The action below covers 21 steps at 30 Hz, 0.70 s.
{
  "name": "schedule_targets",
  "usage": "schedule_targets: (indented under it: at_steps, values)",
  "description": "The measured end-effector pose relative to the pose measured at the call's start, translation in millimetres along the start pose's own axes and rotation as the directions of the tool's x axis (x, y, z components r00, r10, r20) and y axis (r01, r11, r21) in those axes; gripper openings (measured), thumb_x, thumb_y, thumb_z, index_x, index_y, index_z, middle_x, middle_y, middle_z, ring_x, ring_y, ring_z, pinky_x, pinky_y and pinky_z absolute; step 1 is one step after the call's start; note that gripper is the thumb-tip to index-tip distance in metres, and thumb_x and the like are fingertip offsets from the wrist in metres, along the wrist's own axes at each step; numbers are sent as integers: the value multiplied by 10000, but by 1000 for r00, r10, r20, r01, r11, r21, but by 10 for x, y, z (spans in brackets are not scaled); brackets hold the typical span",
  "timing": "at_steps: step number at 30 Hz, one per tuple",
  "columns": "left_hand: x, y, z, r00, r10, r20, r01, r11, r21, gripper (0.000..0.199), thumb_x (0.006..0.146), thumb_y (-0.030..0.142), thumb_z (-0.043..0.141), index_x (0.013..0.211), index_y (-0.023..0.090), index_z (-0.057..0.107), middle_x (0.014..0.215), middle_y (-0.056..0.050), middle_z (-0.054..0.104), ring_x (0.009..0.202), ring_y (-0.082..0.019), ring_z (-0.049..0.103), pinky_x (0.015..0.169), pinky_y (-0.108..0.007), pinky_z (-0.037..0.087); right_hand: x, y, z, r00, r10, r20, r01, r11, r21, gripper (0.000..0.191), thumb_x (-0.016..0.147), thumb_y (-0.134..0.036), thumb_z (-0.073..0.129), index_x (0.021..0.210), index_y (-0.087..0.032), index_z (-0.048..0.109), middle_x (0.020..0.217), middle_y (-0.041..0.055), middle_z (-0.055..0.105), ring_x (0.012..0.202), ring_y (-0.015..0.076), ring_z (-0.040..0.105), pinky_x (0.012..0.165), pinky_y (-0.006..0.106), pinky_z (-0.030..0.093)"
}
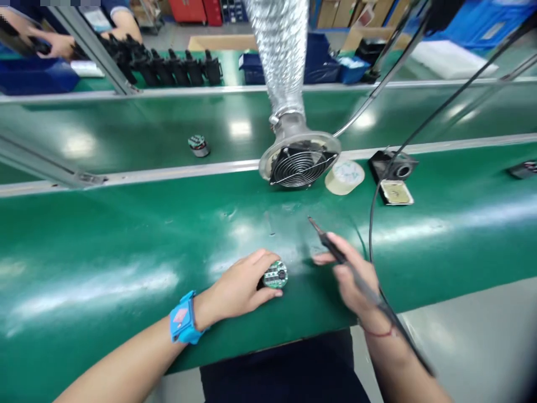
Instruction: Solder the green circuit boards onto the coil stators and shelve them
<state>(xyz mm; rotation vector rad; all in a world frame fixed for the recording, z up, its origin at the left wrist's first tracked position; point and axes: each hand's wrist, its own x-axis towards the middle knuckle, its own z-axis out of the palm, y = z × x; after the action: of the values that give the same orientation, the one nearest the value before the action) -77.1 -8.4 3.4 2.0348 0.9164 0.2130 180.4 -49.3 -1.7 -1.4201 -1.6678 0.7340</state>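
My left hand (247,282), with a blue strap on its wrist, is closed around a small round part topped by a green circuit board (276,275), near the front of the green bench. In my right hand (352,274) is a soldering iron (342,258), gripped like a pen. Its tip points up and left, apart from the round part. The iron's black cable (371,218) runs up to the right. The underside of the part is hidden by my fingers.
A fume extractor (300,162) on a silver duct hangs above the bench. Behind my right hand are a roll of pale tape (344,177) and a soldering iron stand (394,168) with a sponge (396,192). Another round part (198,145) sits on the line beyond the rail. Across it, a person's hand (59,45) shows.
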Motion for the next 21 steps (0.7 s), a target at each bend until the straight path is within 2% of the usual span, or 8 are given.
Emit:
schedule_targets:
  at_steps: [2, 4, 6, 8, 11, 14, 17, 21]
  values:
    - [35, -83, -153, 993, -12, -115, 16, 999, 31, 405, 849, 429, 575, 1179, 210, 492, 1128, -68, 560, 1002, -187, 547, 892, -332, 461, 95, 152, -313, 902, 138, -408, -120, 990, 70, 349, 965, -348, 372, 1146, -174, 615, 597, -8, 580, 495, 132, 535, 468, 257, 437]
    - [123, -262, -401, 941, -68, -331, 97, 993, 72, 408, 836, 448, 578, 1155, 201, 521, 1096, -61, 578, 1001, -191, 549, 908, -336, 452, 236, 301, -640, 668, 222, -710, -132, 975, 181, 258, 931, -314, 401, 944, -181, 621, 507, -48, 438, 404, 109, 382, 387, 242, 296]
    - [286, -521, -717, 816, -162, -556, 232, 971, 57, 432, 825, 472, 567, 1151, 191, 539, 1059, -52, 598, 950, -194, 566, 875, -341, 465, 400, 446, -935, 486, 261, -834, -98, 965, 245, 127, 885, -280, 437, 858, -208, 538, 510, -59, 410, 414, 110, 362, 402, 244, 279]
    - [514, -810, -1049, 662, -228, -714, 328, 945, 3, 484, 794, 470, 584, 1172, 173, 537, 1050, -56, 612, 902, -194, 583, 858, -347, 478, 566, 588, -1166, 411, 234, -881, -153, 971, 186, 93, 869, -281, 427, 844, -220, 491, 544, -53, 433, 446, 119, 389, 443, 255, 315]
    - [898, -1175, -1471, 480, -206, -853, 400, 916, 4, 531, 772, 436, 596, 1207, 139, 525, 1128, -104, 598, 1008, -239, 575, 937, -389, 458, 795, 780, -1375, 416, 134, -899, -289, 957, 9, 107, 854, -283, 440, 828, -206, 510, 599, -41, 465, 536, 134, 443, 573, 289, 386]
    - [1235, -1399, -1705, 415, -166, -895, 464, 884, 51, 506, 780, 420, 588, 1187, 123, 542, 1163, -140, 582, 1128, -286, 527, 1018, -426, 407, 994, 920, -1454, 436, 118, -892, -303, 953, -23, 97, 818, -265, 487, 769, -193, 529, 654, -30, 488, 653, 151, 478, 735, 331, 406]
    - [1501, -1551, -1756, 433, -185, -882, 508, 859, 69, 546, 803, 417, 562, 1244, 101, 502, 1217, -170, 536, 1182, -301, 489, 1046, -426, 382, 1188, 1034, -1424, 455, 192, -870, -293, 954, 58, 91, 782, -268, 522, 746, -185, 536, 732, -14, 499, 770, 164, 494, 823, 347, 408]
    - [1715, -1717, -1705, 531, -329, -781, 599, 798, 70, 688, 841, 388, 521, 1405, 51, 318, 1310, -228, 436, 1237, -376, 429, 1059, -511, 340, 1408, 1120, -1232, 557, 447, -700, -289, 895, 341, 247, 712, -318, 616, 893, -170, 535, 758, -7, 554, 717, 152, 548, 668, 306, 477]
